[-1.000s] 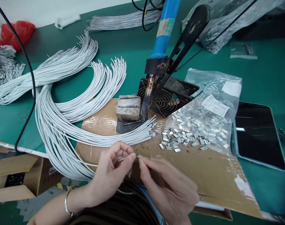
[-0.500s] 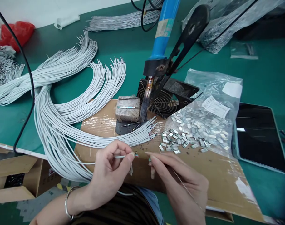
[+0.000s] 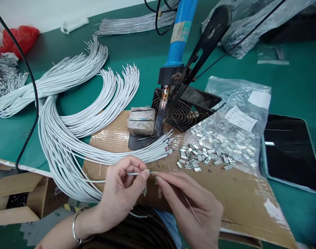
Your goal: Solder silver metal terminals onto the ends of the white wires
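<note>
My left hand (image 3: 124,195) pinches a white cable (image 3: 132,173) close to its end, where fine coloured wire strands stick out past the thumb. Meeting that end, the fingertips of my right hand (image 3: 192,205) are closed on something small, mostly hidden between them. A thin silvery wire (image 3: 193,211) also runs through the right hand, under the fingers and across the palm. Just beyond both hands lies a bundle of white cables (image 3: 116,155) with stripped ends. Small metal-cased connectors (image 3: 191,155) are heaped on the cardboard (image 3: 241,193) past my right hand.
A blue-handled soldering iron (image 3: 175,52) leans in a stand, its tip downward near a wrapped block (image 3: 141,121). Behind it sits a black fan (image 3: 183,110). To the right are a clear bag (image 3: 241,138) of connectors and a phone-like tablet (image 3: 292,152). An open carton (image 3: 43,197) stands lower left.
My right hand has moved left, closing the gap to the cable end. The left hand has stayed nearly still with the cable in its pinch.
</note>
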`<action>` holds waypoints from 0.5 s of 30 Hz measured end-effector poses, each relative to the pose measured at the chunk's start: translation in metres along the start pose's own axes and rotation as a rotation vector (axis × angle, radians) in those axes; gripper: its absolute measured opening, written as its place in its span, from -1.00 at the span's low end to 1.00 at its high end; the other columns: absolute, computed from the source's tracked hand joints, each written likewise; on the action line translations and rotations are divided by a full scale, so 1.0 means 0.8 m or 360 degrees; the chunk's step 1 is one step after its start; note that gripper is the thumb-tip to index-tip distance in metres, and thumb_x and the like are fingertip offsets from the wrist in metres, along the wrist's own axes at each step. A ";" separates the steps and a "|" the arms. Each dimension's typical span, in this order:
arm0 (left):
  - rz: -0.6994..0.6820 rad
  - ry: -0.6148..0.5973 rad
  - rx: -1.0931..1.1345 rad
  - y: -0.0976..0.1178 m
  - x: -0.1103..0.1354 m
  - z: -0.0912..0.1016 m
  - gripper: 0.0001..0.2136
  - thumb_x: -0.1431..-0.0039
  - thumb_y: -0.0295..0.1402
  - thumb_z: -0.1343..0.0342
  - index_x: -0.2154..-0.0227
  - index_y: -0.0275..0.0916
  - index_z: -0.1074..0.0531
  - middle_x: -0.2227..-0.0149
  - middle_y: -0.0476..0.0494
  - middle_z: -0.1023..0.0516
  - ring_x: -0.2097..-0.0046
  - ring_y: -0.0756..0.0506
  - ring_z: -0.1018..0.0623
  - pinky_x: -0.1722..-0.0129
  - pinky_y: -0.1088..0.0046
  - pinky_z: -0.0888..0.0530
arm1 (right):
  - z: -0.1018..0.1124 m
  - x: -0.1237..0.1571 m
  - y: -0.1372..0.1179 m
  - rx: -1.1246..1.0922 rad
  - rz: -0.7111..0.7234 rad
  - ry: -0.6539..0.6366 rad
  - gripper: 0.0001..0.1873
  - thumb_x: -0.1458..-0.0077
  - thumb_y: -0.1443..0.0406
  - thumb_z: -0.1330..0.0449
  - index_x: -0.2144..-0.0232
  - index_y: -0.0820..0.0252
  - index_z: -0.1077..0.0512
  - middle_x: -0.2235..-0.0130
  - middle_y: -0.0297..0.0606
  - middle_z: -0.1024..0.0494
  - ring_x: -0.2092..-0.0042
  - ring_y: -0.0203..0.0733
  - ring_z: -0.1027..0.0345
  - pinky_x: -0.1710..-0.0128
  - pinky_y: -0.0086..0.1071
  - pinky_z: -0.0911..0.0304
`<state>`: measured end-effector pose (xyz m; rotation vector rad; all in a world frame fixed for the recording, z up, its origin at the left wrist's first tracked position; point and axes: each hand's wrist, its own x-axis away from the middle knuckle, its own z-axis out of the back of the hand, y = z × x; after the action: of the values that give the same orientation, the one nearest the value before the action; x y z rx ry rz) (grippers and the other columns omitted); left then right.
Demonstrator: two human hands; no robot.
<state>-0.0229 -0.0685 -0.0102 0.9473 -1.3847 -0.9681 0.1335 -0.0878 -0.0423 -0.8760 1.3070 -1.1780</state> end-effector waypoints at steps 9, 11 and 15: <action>-0.0004 0.0041 -0.0032 0.000 -0.006 -0.002 -0.84 -0.28 -0.32 -0.28 0.39 -0.25 -0.51 0.57 0.05 -0.45 0.57 0.09 -0.27 0.58 0.62 -0.16 | 0.022 0.002 0.007 0.0894 0.0836 -0.0020 -0.63 -0.18 0.61 -0.32 0.00 0.27 -0.59 0.31 -0.17 -0.71 0.32 -0.19 -0.57 0.24 -0.37 -0.49; -0.0037 0.0079 -0.0097 0.002 -0.005 -0.002 -0.84 -0.27 -0.31 -0.28 0.40 -0.25 -0.52 0.56 0.05 -0.44 0.55 0.08 -0.23 0.57 0.60 -0.15 | 0.022 0.004 0.006 0.0861 0.0663 0.0139 -0.62 -0.17 0.60 -0.34 0.03 0.18 -0.60 0.33 -0.24 -0.70 0.36 -0.24 -0.56 0.24 -0.38 -0.49; -0.0083 0.0072 -0.0231 0.010 -0.002 -0.003 -0.84 -0.27 -0.31 -0.25 0.41 -0.24 -0.50 0.51 -0.01 -0.46 0.49 0.04 -0.29 0.55 0.56 -0.20 | 0.010 0.006 -0.004 0.0404 -0.0013 0.0385 -0.80 -0.24 0.42 -0.36 0.17 0.00 -0.66 0.36 -0.39 -0.66 0.42 -0.33 -0.52 0.34 -0.50 -0.47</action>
<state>-0.0202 -0.0643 -0.0036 0.8943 -1.2396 -1.0652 0.1408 -0.0939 -0.0397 -0.5678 1.3091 -1.4545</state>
